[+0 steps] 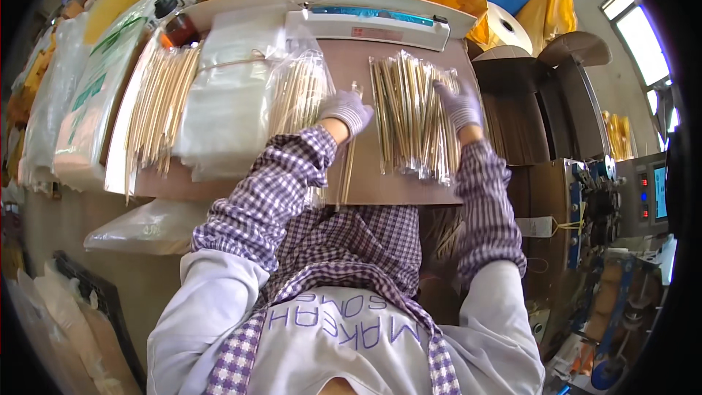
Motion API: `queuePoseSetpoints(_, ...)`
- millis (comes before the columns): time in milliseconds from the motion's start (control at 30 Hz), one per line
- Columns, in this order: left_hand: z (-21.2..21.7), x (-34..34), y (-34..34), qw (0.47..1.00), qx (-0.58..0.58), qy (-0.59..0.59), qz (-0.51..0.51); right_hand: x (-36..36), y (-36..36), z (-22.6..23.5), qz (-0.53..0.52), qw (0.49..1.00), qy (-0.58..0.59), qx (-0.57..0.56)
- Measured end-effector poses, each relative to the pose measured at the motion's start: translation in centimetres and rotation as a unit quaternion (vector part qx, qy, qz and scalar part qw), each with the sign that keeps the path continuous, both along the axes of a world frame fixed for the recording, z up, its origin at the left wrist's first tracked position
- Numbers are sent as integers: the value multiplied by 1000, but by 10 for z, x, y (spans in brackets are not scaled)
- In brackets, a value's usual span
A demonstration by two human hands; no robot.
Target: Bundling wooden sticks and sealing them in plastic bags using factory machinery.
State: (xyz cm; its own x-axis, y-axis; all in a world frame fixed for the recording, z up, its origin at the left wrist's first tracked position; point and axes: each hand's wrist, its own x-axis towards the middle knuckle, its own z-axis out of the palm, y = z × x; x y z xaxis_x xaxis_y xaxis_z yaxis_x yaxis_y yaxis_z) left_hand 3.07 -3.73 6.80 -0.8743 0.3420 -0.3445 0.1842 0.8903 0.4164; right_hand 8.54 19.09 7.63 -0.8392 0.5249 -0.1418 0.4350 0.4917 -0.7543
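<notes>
My left hand, in a pale purple glove, is closed around a few thin wrapped sticks that run down to the table's near edge. Left of it, a clear plastic bag holds a bunch of light wooden sticks, partly hidden by my left forearm. To the right lies a wide pile of sticks in clear wrappers, side by side. At that pile's upper right edge is my right hand, gloved alike and slightly blurred. Its fingers are apart, and I see nothing held in them.
Flat clear bags under a band and another row of sticks lie left on the brown tabletop. A white bag sealer stands at the back. An open cardboard box and a machine stand right.
</notes>
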Motion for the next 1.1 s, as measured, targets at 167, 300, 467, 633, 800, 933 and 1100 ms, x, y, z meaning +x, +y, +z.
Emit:
queuePoseSetpoints(167, -35, -10, 27, 988, 145, 48, 22, -32, -25, -16, 27, 973, -123, 192)
queuePoseSetpoints(300, -38, -11, 26, 832, 498, -184, 161, -48, -67, -50, 28, 999, 4, -42)
queuePoseSetpoints(467, -9, 1, 4, 772, 567, -218, 185, -48, -94, -31, 64, 889, 150, -429)
queuePoseSetpoints(633, 89, 48, -15, 661, 739, -130, -15, 25, -121, 95, 181, 795, 477, -329)
queuePoseSetpoints(800, 72, 35, -36, 672, 692, -86, -249, 51, -113, 88, 239, 751, 501, -357)
queuePoseSetpoints(933, 38, 44, -32, 716, 608, -278, -200, 66, -107, 49, 222, 867, 300, -329)
queuePoseSetpoints(1100, 2, 88, -60, 681, 591, -380, -206, 102, -156, 80, 174, 806, 425, -373)
